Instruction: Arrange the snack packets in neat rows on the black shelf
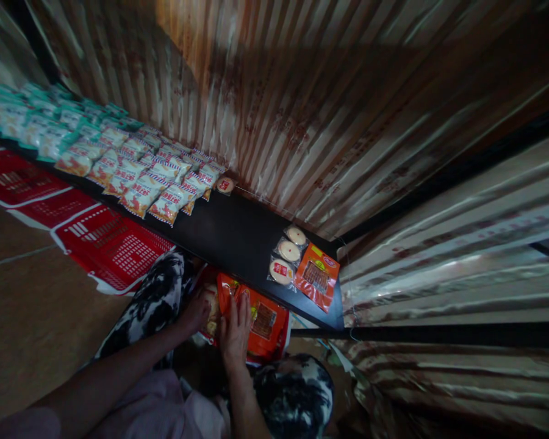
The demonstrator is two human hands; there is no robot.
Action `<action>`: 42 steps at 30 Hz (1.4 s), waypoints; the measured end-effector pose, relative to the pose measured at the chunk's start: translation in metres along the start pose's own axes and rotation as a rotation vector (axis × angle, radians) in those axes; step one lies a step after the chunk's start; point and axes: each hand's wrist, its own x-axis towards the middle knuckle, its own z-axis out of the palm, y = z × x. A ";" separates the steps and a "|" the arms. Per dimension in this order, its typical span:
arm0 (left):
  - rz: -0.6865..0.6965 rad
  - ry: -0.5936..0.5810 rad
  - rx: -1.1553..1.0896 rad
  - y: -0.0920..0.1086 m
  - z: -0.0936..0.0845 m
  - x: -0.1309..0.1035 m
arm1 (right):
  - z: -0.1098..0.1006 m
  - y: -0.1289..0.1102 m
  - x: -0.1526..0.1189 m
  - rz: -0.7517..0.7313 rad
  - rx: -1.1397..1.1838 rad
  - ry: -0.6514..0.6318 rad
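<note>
Handling of the glossy, flat orange packets [261,323] below the smooth black shelf [231,228] appears in hand — separation at one edge would be called for. Across them the right hand [235,329] is laid, fingers extended; the left hand's [199,312] fingers are partly hidden — neither grip can be determined. Round, clear-wrapped pastries [288,251] are shelved above

Illumination was dim overall. The left hand [200,310] lay in shadow; the right hand [236,328] registered somewhat lighter. Beyond both hands, a broad shadow crossed the striped sheeting [311,116]; to their right, it carried pale glare. Far left of the left hand, teal packets [50,125] appeared blurred and stretched.
</note>
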 end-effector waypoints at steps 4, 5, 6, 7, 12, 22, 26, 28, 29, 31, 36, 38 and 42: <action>0.079 -0.042 0.003 -0.001 -0.005 -0.011 | 0.005 -0.012 -0.004 -0.042 0.236 -0.137; 0.094 -0.060 0.026 -0.001 -0.006 -0.012 | 0.008 -0.013 -0.007 -0.030 0.280 -0.178; 0.104 -0.077 0.052 0.001 -0.008 -0.013 | 0.010 -0.013 -0.009 -0.012 0.310 -0.216; 0.108 -0.093 0.076 0.002 -0.010 -0.013 | 0.012 -0.013 -0.010 0.009 0.328 -0.248; 0.171 -0.125 0.173 0.015 -0.022 -0.012 | 0.011 -0.012 -0.011 0.120 0.401 -0.324; 0.180 0.000 0.135 0.045 -0.047 -0.017 | 0.001 -0.013 0.001 0.476 0.912 -0.256; 0.134 -0.014 0.072 0.054 -0.048 -0.012 | -0.009 -0.014 0.006 0.562 1.023 -0.263; 0.089 -0.047 0.046 0.060 -0.048 -0.009 | -0.015 -0.015 0.006 0.559 1.036 -0.292; 0.072 -0.066 0.033 0.063 -0.048 -0.007 | -0.018 -0.016 0.007 0.560 1.042 -0.302; 0.052 -0.089 0.009 0.068 -0.049 -0.002 | -0.022 -0.018 0.007 0.594 1.078 -0.299; -0.040 -0.015 -0.112 0.074 -0.046 0.005 | -0.028 -0.021 0.010 0.801 1.324 -0.227; -0.098 -0.004 -0.183 0.073 -0.043 0.006 | -0.029 -0.021 0.011 0.856 1.396 -0.206; -0.204 0.004 -0.232 0.071 -0.039 0.004 | -0.026 -0.019 0.011 0.931 1.437 -0.142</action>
